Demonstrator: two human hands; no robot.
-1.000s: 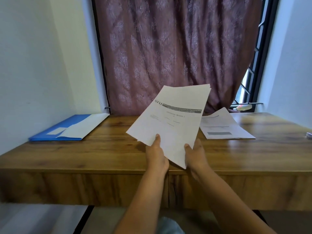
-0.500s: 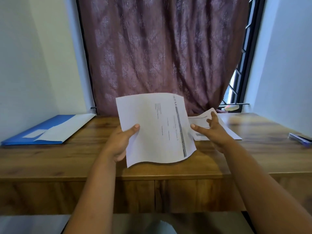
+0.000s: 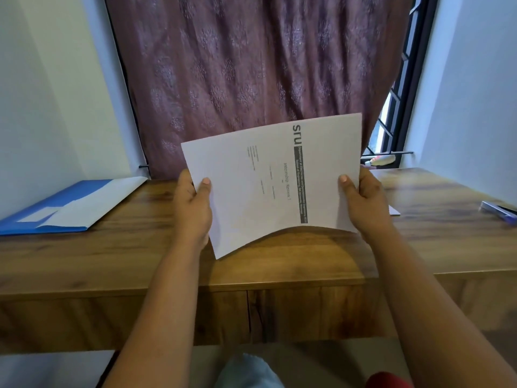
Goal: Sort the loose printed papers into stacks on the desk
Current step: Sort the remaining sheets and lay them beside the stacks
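White printed paper (image 3: pixel 268 186) | pinched by left hand (image 3: pixel 193 208), right hand (image 3: pixel 363 203) | above desk (image 3: pixel 293 259)

— What do I have on the left of the desk (image 3: pixel 112 247)?
— A blue folder (image 3: pixel 53 203) lying flat, with a white envelope (image 3: pixel 98 201) overlapping it.
— And behind?
— I see a mauve patterned curtain (image 3: pixel 237 65), a barred window (image 3: pixel 397 107) at its right, and a blue pen (image 3: pixel 498 211) at the desk's far right edge.

Two bare forearms, no sleeves, watch or rings in sight; left hand (image 3: pixel 193 208) and right hand (image 3: pixel 363 203) show short, unpainted thumbnails. Pale blue clothing (image 3: pixel 246 371) shows at the bottom edge.
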